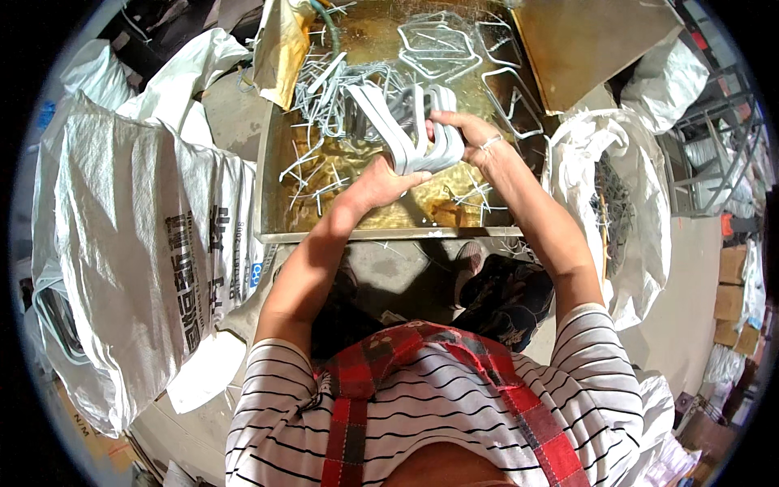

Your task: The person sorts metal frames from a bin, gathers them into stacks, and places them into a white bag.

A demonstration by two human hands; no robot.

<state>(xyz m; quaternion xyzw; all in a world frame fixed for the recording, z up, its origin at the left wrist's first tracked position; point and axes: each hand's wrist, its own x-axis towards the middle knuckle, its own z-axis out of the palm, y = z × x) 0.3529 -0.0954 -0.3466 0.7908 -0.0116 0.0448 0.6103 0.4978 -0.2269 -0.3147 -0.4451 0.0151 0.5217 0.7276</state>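
Both hands hold a bundle of pale grey plastic frames (445, 150), nested together with rounded corners, above a metal-edged work tray (389, 235). My left hand (381, 180) grips the bundle's near left corner, its thumb along the lower edge and its other fingers hidden beneath. On the right side, my right hand (471, 135) closes round the bundle with fingers reaching into the loops. Just beyond lies a heap of thin white plastic offcuts (320, 93). Several loose frames (439, 47) rest at the tray's far side.
A large white woven sack (122, 243) stands left of the tray. To the right, an open white sack (649, 219) holds dark grey scraps (614, 211). A brown board (596, 49) leans at the far right corner. More offcuts (475, 195) lie near the tray's front edge.
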